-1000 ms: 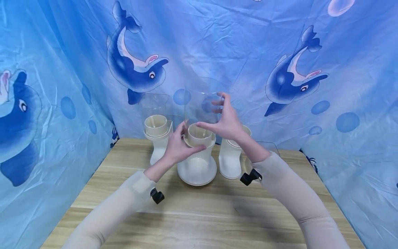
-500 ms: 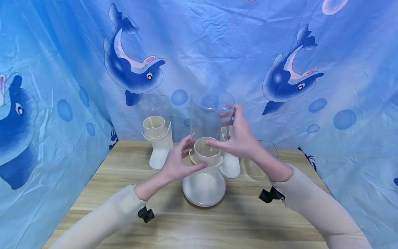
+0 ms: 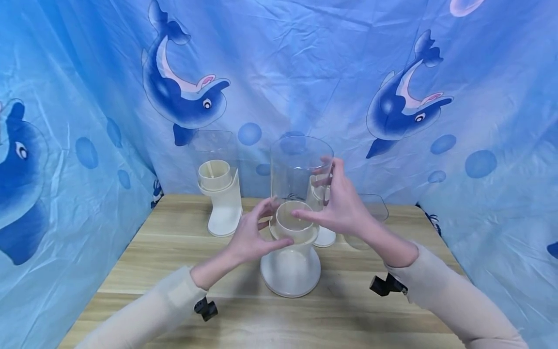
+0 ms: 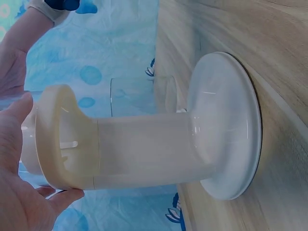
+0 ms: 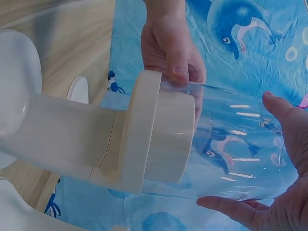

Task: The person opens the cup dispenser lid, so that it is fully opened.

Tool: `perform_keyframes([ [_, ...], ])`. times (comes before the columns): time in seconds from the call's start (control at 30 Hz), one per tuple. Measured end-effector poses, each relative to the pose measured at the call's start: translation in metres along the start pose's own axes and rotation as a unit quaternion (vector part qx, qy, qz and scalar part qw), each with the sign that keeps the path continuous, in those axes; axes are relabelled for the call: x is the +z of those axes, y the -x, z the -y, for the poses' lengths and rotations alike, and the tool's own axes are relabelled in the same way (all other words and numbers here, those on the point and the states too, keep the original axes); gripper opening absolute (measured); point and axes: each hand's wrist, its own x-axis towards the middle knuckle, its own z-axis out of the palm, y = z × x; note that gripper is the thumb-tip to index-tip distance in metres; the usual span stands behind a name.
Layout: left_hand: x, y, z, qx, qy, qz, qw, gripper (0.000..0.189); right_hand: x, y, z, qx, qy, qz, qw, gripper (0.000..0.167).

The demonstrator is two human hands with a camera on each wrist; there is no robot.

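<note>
A white stand [image 3: 291, 274] with a wide round base is upright in front of me on the table, its cream collar [image 4: 50, 139] at the top. Out of the collar rises a clear cylinder [image 3: 301, 179], which surrounds a short cream inner ring [image 5: 169, 137]. My left hand [image 3: 253, 235] holds the cylinder's lower end right at the collar, thumb in front and fingers round the left side. Higher up, my right hand [image 3: 344, 208] grips the cylinder from the right, with thumb and fingers spread around its wall [image 5: 231, 144].
A second white stand [image 3: 224, 208] with a cream ring and a clear part stands at the back left. Behind my right hand is another white stand [image 3: 326, 237], partly hidden. A clear piece [image 3: 375, 206] lies at its right. Blue dolphin cloth [image 3: 305, 63] encloses the wooden table [image 3: 209, 281].
The stand with its clear cylinder has come nearer to me and a little to the right, both hands moving with it. The other stands keep their places.
</note>
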Motion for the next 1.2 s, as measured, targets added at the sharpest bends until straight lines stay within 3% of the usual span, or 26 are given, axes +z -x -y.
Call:
perform_keyframes([
  [0.63, 0.0039, 0.0034, 0.0046, 0.029, -0.010, -0.018, 0.9994, 0.101, 0.0014, 0.0069, -0.0048, 0.012, -0.024, 0.012, 0.9996, 0.123],
  [1.2, 0.0054, 0.0030, 0.0061, 0.033, -0.013, -0.013, 0.9993, 0.100, -0.0009, 0.0090, -0.0089, 0.005, -0.018, 0.009, 0.9998, 0.123],
])
